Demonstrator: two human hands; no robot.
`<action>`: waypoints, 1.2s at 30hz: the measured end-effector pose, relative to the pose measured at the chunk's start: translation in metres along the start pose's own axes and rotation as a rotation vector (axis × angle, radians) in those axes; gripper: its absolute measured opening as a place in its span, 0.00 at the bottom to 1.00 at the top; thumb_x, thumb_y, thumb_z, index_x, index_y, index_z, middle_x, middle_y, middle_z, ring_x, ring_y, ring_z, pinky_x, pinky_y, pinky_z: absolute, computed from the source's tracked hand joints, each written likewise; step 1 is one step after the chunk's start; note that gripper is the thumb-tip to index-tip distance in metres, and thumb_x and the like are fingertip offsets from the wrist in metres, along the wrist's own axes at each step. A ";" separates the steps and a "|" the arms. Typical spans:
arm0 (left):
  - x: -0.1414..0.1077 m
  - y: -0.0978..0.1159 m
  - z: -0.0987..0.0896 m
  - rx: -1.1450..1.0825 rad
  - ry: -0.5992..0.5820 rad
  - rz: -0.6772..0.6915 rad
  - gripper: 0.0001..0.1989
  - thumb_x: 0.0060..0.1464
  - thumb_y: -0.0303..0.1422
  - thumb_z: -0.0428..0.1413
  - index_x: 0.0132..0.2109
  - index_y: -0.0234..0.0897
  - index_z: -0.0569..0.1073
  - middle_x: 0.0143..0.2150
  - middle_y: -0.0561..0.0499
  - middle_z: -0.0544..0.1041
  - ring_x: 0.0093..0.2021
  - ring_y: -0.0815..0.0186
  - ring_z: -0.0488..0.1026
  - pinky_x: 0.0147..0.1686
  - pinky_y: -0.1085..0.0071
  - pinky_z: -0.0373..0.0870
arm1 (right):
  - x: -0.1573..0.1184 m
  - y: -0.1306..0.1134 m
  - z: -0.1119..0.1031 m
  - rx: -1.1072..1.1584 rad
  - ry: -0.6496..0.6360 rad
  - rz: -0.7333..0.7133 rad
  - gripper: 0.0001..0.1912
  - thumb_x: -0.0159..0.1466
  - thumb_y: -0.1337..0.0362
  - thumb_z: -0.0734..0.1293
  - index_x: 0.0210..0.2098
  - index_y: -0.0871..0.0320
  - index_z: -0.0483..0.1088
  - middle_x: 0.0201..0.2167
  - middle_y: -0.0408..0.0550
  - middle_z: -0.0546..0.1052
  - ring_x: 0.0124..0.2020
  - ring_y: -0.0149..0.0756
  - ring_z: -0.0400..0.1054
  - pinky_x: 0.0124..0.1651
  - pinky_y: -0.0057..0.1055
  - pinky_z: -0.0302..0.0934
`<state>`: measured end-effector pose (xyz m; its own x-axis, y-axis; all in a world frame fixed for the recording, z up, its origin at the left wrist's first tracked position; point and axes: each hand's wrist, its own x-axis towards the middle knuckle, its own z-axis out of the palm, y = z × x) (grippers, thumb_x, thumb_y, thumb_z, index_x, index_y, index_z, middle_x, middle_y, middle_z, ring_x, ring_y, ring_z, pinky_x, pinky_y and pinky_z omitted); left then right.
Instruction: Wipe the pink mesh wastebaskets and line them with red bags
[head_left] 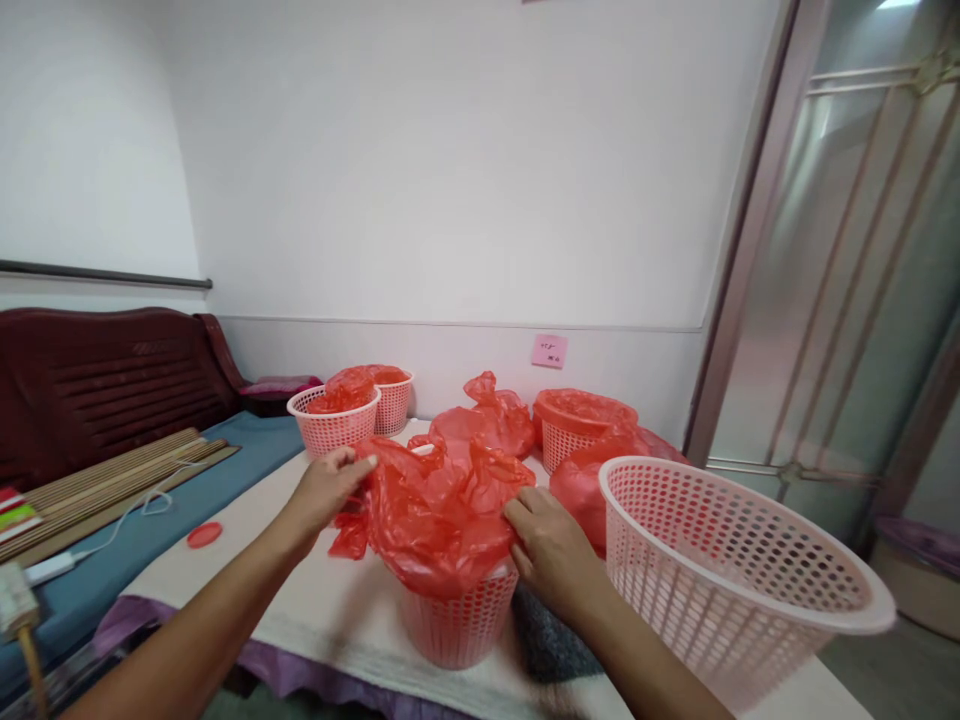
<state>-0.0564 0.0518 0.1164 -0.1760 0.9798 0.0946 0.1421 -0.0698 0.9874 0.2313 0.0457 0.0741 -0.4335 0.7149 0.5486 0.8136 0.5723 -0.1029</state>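
Note:
A red plastic bag (439, 525) lines a pink perforated basket (461, 625) right in front of me, its crumpled top spilling over the rim. My left hand (330, 490) pinches the bag's edge on the left side. On the right, my right hand (551, 545) has its fingers curled on the bag's edge by the basket rim. Hidden under the bag is most of the rim, and I cannot see inside. Close to my right hand lies a dark grey fuzzy cloth (551, 640).
A large pink basket (712, 620) stands at the right. Behind are bag-lined baskets (337, 430), another lined basket (566, 445) and red bags (484, 425). A red lid (204, 535) lies on the white tabletop (300, 590). A wooden bench (112, 370) is at the left.

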 end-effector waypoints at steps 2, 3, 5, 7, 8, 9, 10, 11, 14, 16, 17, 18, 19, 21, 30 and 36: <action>0.006 -0.019 0.003 0.058 0.002 -0.047 0.14 0.43 0.39 0.60 0.30 0.38 0.64 0.17 0.59 0.68 0.16 0.71 0.65 0.19 0.75 0.62 | -0.002 0.011 0.002 -0.029 -0.023 0.064 0.07 0.55 0.76 0.60 0.29 0.57 0.64 0.35 0.49 0.69 0.39 0.39 0.61 0.44 0.34 0.57; 0.007 -0.030 0.004 0.079 -0.009 -0.075 0.12 0.42 0.37 0.60 0.29 0.38 0.64 0.16 0.58 0.69 0.15 0.71 0.65 0.18 0.75 0.61 | -0.004 0.017 0.003 -0.041 -0.032 0.095 0.07 0.56 0.75 0.59 0.29 0.57 0.64 0.35 0.49 0.69 0.39 0.39 0.61 0.43 0.34 0.57; 0.004 -0.050 0.005 0.103 -0.041 -0.134 0.09 0.42 0.34 0.58 0.30 0.38 0.65 0.15 0.56 0.70 0.15 0.70 0.65 0.18 0.75 0.61 | -0.009 0.028 0.007 -0.054 -0.046 0.145 0.08 0.57 0.75 0.58 0.29 0.57 0.64 0.35 0.50 0.70 0.39 0.40 0.62 0.43 0.35 0.57; -0.002 -0.065 0.003 0.111 -0.080 -0.181 0.07 0.42 0.32 0.57 0.30 0.37 0.66 0.16 0.55 0.72 0.16 0.69 0.67 0.18 0.75 0.61 | -0.015 0.036 0.012 -0.041 -0.053 0.187 0.09 0.56 0.75 0.58 0.31 0.57 0.65 0.36 0.50 0.70 0.40 0.40 0.63 0.44 0.36 0.58; -0.006 -0.070 0.002 0.109 -0.103 -0.200 0.07 0.42 0.32 0.57 0.31 0.36 0.68 0.17 0.55 0.72 0.17 0.69 0.68 0.18 0.76 0.61 | -0.018 0.040 0.015 -0.016 -0.052 0.210 0.09 0.56 0.75 0.57 0.32 0.57 0.65 0.37 0.51 0.70 0.41 0.41 0.64 0.45 0.36 0.58; -0.010 -0.073 -0.001 0.100 -0.128 -0.218 0.08 0.42 0.31 0.58 0.32 0.36 0.69 0.19 0.54 0.73 0.19 0.69 0.69 0.19 0.76 0.61 | -0.021 0.043 0.018 0.023 -0.045 0.232 0.11 0.55 0.75 0.57 0.33 0.57 0.66 0.38 0.51 0.70 0.42 0.41 0.64 0.45 0.36 0.59; -0.014 -0.075 -0.003 0.083 -0.155 -0.238 0.09 0.42 0.32 0.60 0.33 0.36 0.70 0.22 0.53 0.75 0.22 0.68 0.71 0.20 0.76 0.63 | -0.023 0.045 0.021 0.073 -0.033 0.253 0.12 0.55 0.75 0.57 0.35 0.58 0.66 0.39 0.52 0.69 0.43 0.40 0.65 0.46 0.36 0.60; -0.018 -0.076 -0.006 0.057 -0.181 -0.259 0.11 0.42 0.33 0.61 0.35 0.36 0.71 0.26 0.52 0.77 0.25 0.67 0.72 0.22 0.75 0.65 | -0.025 0.048 0.024 0.130 -0.016 0.275 0.14 0.55 0.76 0.56 0.37 0.58 0.66 0.41 0.52 0.69 0.43 0.39 0.66 0.47 0.36 0.60; -0.025 -0.072 -0.015 -0.059 -0.224 -0.313 0.18 0.44 0.41 0.63 0.41 0.37 0.72 0.37 0.48 0.79 0.35 0.64 0.75 0.33 0.70 0.71 | -0.030 0.054 0.031 0.284 0.037 0.323 0.19 0.54 0.76 0.55 0.41 0.58 0.67 0.42 0.51 0.72 0.45 0.38 0.68 0.50 0.38 0.61; -0.025 -0.066 -0.018 -0.142 -0.210 -0.319 0.20 0.47 0.47 0.60 0.43 0.38 0.72 0.41 0.48 0.79 0.38 0.65 0.76 0.38 0.68 0.72 | -0.032 0.056 0.033 0.357 0.065 0.333 0.21 0.53 0.75 0.55 0.43 0.58 0.68 0.44 0.51 0.74 0.47 0.39 0.68 0.53 0.40 0.60; -0.023 -0.064 -0.018 -0.179 -0.199 -0.317 0.21 0.49 0.49 0.59 0.44 0.38 0.71 0.42 0.48 0.79 0.38 0.65 0.76 0.39 0.68 0.72 | -0.033 0.057 0.034 0.386 0.078 0.337 0.22 0.53 0.75 0.55 0.45 0.59 0.68 0.45 0.52 0.74 0.48 0.39 0.68 0.54 0.41 0.59; -0.021 -0.061 -0.016 -0.213 -0.191 -0.313 0.22 0.50 0.50 0.58 0.45 0.38 0.71 0.43 0.47 0.79 0.38 0.65 0.76 0.40 0.68 0.72 | -0.034 0.056 0.035 0.416 0.088 0.343 0.23 0.53 0.75 0.56 0.46 0.59 0.69 0.47 0.52 0.74 0.50 0.40 0.68 0.55 0.42 0.59; -0.019 -0.059 -0.014 -0.241 -0.186 -0.308 0.23 0.50 0.50 0.57 0.45 0.38 0.71 0.43 0.46 0.79 0.37 0.65 0.76 0.39 0.68 0.72 | -0.034 0.055 0.036 0.452 0.091 0.356 0.23 0.52 0.74 0.56 0.46 0.59 0.69 0.47 0.52 0.75 0.50 0.41 0.68 0.56 0.43 0.59; -0.014 -0.057 -0.006 -0.284 -0.176 -0.289 0.23 0.50 0.49 0.58 0.45 0.37 0.72 0.41 0.46 0.79 0.36 0.65 0.76 0.38 0.68 0.72 | -0.034 0.053 0.037 0.554 0.062 0.406 0.24 0.51 0.73 0.57 0.46 0.57 0.70 0.44 0.50 0.77 0.45 0.40 0.71 0.51 0.42 0.63; -0.025 -0.066 0.019 -0.343 -0.200 -0.224 0.14 0.39 0.36 0.66 0.25 0.31 0.72 0.20 0.52 0.74 0.21 0.70 0.70 0.25 0.75 0.64 | -0.038 0.053 0.029 1.026 0.032 0.732 0.24 0.49 0.65 0.58 0.46 0.56 0.68 0.24 0.40 0.74 0.25 0.35 0.69 0.25 0.30 0.64; -0.048 -0.072 0.040 -0.419 -0.250 -0.231 0.13 0.46 0.38 0.63 0.34 0.34 0.72 0.28 0.49 0.78 0.30 0.65 0.75 0.33 0.69 0.70 | -0.037 0.051 0.032 1.106 0.153 0.773 0.17 0.54 0.52 0.64 0.37 0.57 0.70 0.32 0.47 0.78 0.32 0.40 0.73 0.34 0.35 0.67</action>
<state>-0.0190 0.0178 0.0358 0.0877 0.9897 -0.1132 -0.2828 0.1337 0.9498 0.2767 0.0611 0.0223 0.0942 0.9875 0.1262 0.0615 0.1207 -0.9908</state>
